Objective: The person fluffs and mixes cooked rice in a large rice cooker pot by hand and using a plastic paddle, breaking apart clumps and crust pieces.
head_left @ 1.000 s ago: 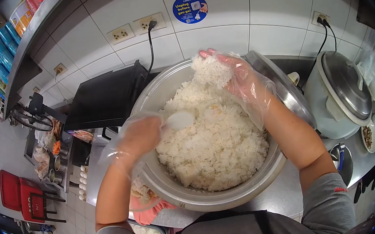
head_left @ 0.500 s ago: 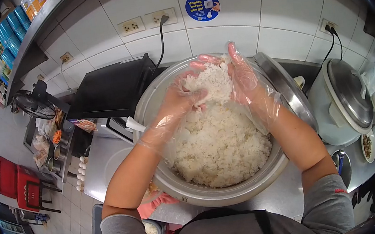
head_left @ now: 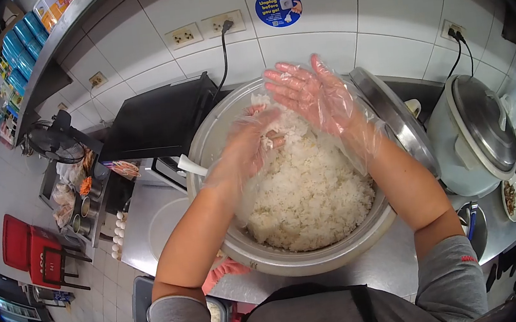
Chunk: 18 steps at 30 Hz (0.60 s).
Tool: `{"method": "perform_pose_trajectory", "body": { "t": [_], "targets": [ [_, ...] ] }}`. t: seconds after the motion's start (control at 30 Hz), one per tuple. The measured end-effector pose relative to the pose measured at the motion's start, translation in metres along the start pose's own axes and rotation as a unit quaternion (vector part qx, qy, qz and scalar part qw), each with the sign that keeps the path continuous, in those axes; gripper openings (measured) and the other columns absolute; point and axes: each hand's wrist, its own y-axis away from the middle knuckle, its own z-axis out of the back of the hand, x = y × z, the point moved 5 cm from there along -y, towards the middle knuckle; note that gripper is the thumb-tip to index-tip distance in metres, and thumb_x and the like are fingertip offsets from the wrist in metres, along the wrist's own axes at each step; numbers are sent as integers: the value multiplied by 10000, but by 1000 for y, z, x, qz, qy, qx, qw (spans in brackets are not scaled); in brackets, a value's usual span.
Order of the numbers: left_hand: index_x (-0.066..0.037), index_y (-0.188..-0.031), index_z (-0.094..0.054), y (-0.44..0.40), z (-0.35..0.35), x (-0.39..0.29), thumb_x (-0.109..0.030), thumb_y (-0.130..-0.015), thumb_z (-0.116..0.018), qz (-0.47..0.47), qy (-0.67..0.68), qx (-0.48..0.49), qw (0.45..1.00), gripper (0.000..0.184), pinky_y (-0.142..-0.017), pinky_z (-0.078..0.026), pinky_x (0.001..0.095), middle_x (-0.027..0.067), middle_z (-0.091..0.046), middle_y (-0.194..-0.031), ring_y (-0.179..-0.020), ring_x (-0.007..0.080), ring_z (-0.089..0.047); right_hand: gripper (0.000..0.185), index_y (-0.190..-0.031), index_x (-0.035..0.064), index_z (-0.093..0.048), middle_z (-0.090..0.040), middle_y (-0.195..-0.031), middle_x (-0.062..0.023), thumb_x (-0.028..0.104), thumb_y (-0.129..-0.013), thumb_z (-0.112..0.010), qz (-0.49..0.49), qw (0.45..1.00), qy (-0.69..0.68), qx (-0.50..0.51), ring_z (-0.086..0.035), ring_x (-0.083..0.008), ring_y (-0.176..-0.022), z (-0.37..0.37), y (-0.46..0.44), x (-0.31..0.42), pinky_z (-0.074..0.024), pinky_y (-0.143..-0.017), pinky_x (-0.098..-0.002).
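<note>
The right hand (head_left: 315, 96), in a clear plastic glove, is opening its palm over the far part of the pot (head_left: 320, 262), fingers and thumb spreading apart, with a few grains clinging to it. The left hand (head_left: 254, 137), also wearing a clear glove, is curving in beside it, its fingers bending near a loose clump of rice; whether it is gripping any of this, I cannot tell. Below the hands, the rice (head_left: 309, 193) is lying heaped inside the pot. A white handle (head_left: 190, 167) is jutting over the pot's left rim, next to the left forearm. On the right, a metal lid (head_left: 397, 123) is leaning tilted beside the pot, and beyond it a lidded cooker (head_left: 458, 160) is standing near a plate (head_left: 512, 201) of food. To the left, a black appliance (head_left: 155, 122) is sitting near the tiled wall (head_left: 311, 43). A pink cloth (head_left: 225, 273) is lying on the metal counter (head_left: 142, 231) at the pot's near left, and eggs (head_left: 118, 237) are lining the counter's left edge. Farther left, a fan (head_left: 55, 138) is standing near a red box (head_left: 34, 249).
</note>
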Motion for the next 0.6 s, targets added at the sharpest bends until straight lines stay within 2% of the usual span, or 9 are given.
{"method": "perform_pose_trajectory", "body": {
  "t": [0.1, 0.2, 0.3, 0.4, 0.47, 0.5, 0.53, 0.6],
  "targets": [
    [-90, -1340, -433, 6, 1, -5, -77, -820, -709, -30, -61, -21, 997, 589, -715, -582, 323, 84, -573, -1172, -926, 171, -634, 680, -1452, -20, -288, -337, -1484, -235, 392, -966, -526, 39, 998, 31, 41, -310, -345, -1393, -2, 0, 10, -277, -1159, -439],
    [-117, -1334, -461, 29, 2, -14, -53, -787, -716, -49, -105, -56, 992, 607, -690, -572, 301, 64, -589, -1145, -918, 153, -629, 623, -1453, -27, -282, -327, -1487, -236, 93, -908, -559, 89, 985, 137, -47, -320, -352, -1389, 3, 5, 30, -340, -1142, -429],
    [-113, -1321, -490, 61, 13, -35, -20, -760, -695, -92, -111, -82, 986, 604, -700, -563, 276, 53, -602, -1132, -949, 149, -628, 672, -1464, 18, -291, -344, -1486, -206, -66, -835, -511, 82, 986, 123, -77, -348, -370, -1371, 17, 1, 34, -385, -1125, -415],
    [-76, -1319, -499, 99, 37, -62, 14, -749, -645, -161, -130, -90, 974, 595, -787, -565, 278, 75, -602, -1170, -1000, 175, -636, 688, -1442, 3, -342, -400, -1467, -176, 91, -816, -615, 30, 957, 275, -90, -408, -329, -1348, 17, 2, 26, -378, -1115, -395],
    [-28, -1331, -449, 127, 64, -79, 2, -763, -656, -222, -142, -91, 960, 606, -763, -586, 336, 117, -620, -1157, -971, 232, -663, 644, -1404, 29, -418, -459, -1422, -162, 130, -808, -639, 24, 902, 429, 38, -446, -317, -1315, 39, 6, 19, -398, -1078, -398],
    [-17, -1322, -454, 143, 74, -85, 16, -764, -640, -246, -131, -104, 955, 589, -773, -588, 339, 125, -625, -1140, -967, 234, -668, 623, -1385, 42, -456, -489, -1399, -155, 150, -804, -651, 23, 863, 493, 109, -466, -311, -1299, 45, 9, 7, -408, -1059, -399],
    [-5, -1312, -458, 159, 81, -91, 30, -765, -624, -271, -120, -116, 948, 573, -783, -590, 343, 134, -631, -1122, -963, 236, -673, 584, -1345, 52, -497, -518, -1360, -153, 147, -793, -661, -64, 801, 582, 122, -486, -303, -1272, 41, 10, -9, -415, -1041, -401],
    [6, -1303, -459, 192, 101, -98, 53, -774, -592, -279, -131, -183, 934, 547, -772, -592, 340, 147, -632, -1124, -954, 241, -676, 508, -1264, 73, -579, -576, -1280, -149, 141, -771, -680, -213, 624, 737, 147, -528, -288, -1218, 38, 14, -24, -428, -1003, -405]
  ]
}}
